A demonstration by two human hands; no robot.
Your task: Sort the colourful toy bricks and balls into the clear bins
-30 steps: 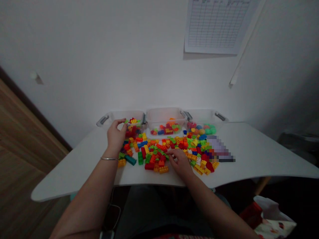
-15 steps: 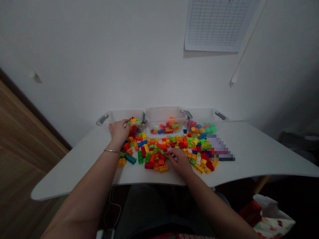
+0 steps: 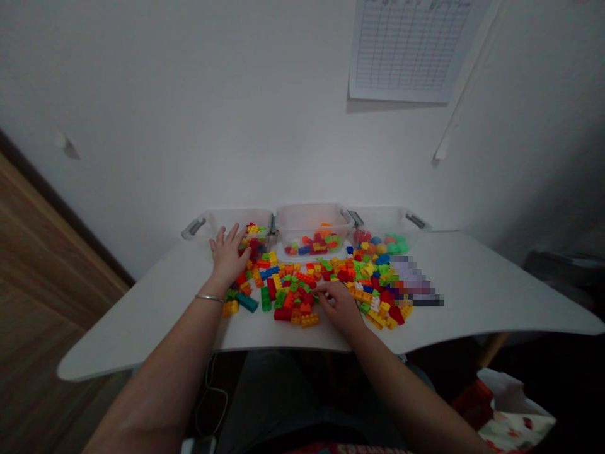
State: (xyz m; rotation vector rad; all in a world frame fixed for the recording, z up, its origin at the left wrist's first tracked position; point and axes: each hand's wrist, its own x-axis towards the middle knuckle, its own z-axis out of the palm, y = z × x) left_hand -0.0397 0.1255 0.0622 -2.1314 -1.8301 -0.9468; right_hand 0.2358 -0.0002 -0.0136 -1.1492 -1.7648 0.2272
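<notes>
A heap of coloured plastic bricks (image 3: 321, 287) is spread over the middle of the white table (image 3: 496, 290). My left hand (image 3: 228, 255) lies with fingers spread and flat at the heap's left end, just in front of the left clear bin (image 3: 222, 221). It holds nothing. My right hand (image 3: 338, 302) rests on the table among the bricks near the front edge, fingers curled together in a pinch; what they hold is too small to make out. A thin bangle (image 3: 210, 297) sits on my left wrist.
Three clear bins stand against the wall: the left one, a middle bin (image 3: 312, 217) with some bricks, and a right bin (image 3: 385, 221) with round coloured pieces. A ruled paper sheet (image 3: 406, 50) hangs on the wall. A bag (image 3: 513, 413) lies on the floor at right.
My left hand was raised and closed on a small brick at the left bin; it has come down and opened flat on the table. My right hand has barely moved.
</notes>
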